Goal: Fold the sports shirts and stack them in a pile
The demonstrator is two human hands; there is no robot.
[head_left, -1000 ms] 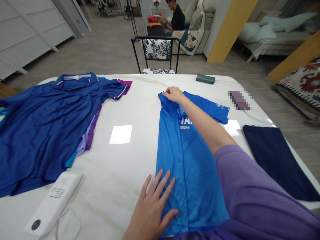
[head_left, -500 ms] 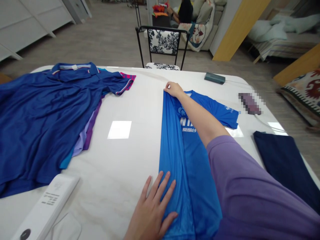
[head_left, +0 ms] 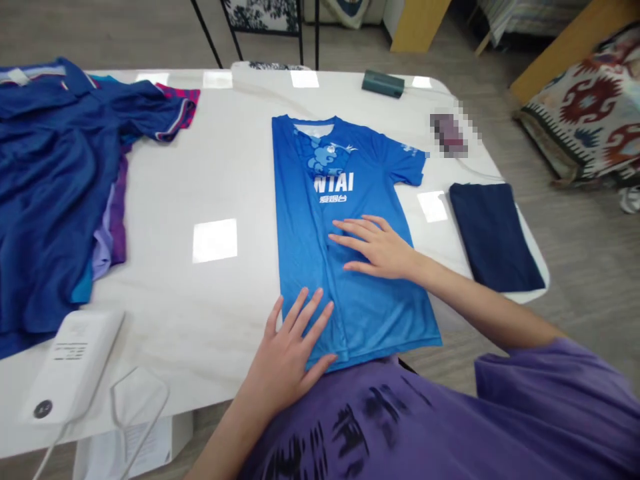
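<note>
A bright blue T-shirt with white lettering lies on the white table. Its left side is folded inward over the front, while the right sleeve stays spread out. Fingers apart, my left hand rests flat on the lower part of the folded strip, near the hem. My right hand is over the middle of the shirt, below the lettering, with its fingers stretched out. Whether the right palm presses on the cloth I cannot tell.
On the left lies a pile of shirts topped by a navy polo shirt. A white power strip-like box with a cable sits at the near left. To the right are a folded navy cloth, a blurred-out phone-like object and a dark green box.
My right hand has let go of the shirt's top left corner and come back to its middle, opening. My left hand stays on the lower strip. The view has tilted down.
</note>
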